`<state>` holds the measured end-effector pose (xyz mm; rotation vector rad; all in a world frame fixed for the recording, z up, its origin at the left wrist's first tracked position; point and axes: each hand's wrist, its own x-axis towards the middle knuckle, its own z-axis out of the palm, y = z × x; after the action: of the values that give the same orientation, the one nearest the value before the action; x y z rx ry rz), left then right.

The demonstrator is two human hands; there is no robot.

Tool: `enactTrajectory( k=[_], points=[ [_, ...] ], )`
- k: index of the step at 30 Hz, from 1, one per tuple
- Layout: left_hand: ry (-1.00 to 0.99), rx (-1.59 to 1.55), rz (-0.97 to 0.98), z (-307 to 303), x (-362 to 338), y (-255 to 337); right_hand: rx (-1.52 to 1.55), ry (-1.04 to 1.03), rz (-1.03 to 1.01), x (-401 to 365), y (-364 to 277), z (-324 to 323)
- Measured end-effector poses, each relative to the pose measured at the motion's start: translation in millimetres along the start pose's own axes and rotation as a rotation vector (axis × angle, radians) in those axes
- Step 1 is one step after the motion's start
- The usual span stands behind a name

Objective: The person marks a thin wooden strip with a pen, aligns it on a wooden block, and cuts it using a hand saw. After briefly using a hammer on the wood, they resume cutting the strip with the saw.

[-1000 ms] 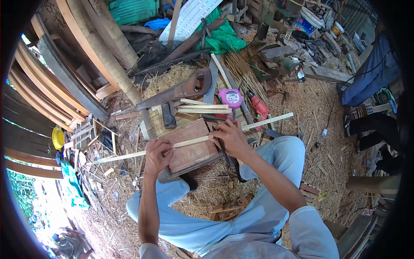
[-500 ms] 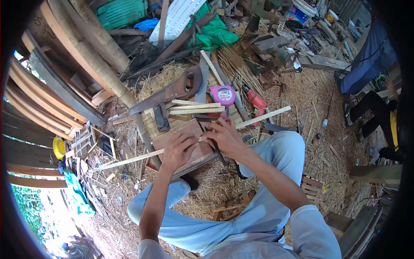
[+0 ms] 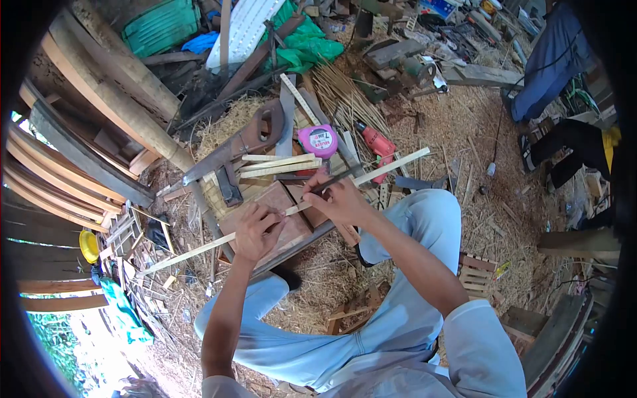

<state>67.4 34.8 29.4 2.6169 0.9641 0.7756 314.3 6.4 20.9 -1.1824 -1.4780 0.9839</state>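
A long pale wooden strip [image 3: 189,255] runs slantwise across a reddish-brown wooden block [image 3: 292,233] in front of me. My left hand [image 3: 257,232] is closed in a pinch on the strip, over the left part of the block. In my right hand [image 3: 337,200] is a thin dark tool [image 3: 342,176], its length tilted up to the right; its exact kind I cannot tell. That hand sits right at the strip, beside a dark line across the block. Short pale sticks [image 3: 282,166] lie just beyond the hands, with a pink tape measure [image 3: 318,140] behind them.
A handsaw [image 3: 242,144] lies behind the sticks. A red power drill [image 3: 378,149] rests to their right. Bamboo poles and curved boards [image 3: 79,162] stand at the left. Wood shavings cover the ground, and another person's legs [image 3: 551,73] show at the right.
My right hand has turned the dark tool from pointing down toward me to slanting up and right. My left hand stays on the strip. The view has shifted slightly.
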Motion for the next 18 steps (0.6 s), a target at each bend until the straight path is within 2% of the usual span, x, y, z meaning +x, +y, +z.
enactTrajectory(
  k=[2,5,9,18],
  points=[
    [-0.004,-0.001,-0.009,0,1,2,-0.002,-0.005,-0.02,3,-2,-3],
    [0.01,0.005,-0.006,0,1,1,-0.083,-0.148,0.004,7,-1,-2],
    [0.038,-0.036,0.017,4,1,1,-0.106,-0.118,-0.11,15,3,4],
    [0.037,0.026,0.027,3,0,-2,-0.167,-0.146,-0.15,13,-1,10]
  ],
)
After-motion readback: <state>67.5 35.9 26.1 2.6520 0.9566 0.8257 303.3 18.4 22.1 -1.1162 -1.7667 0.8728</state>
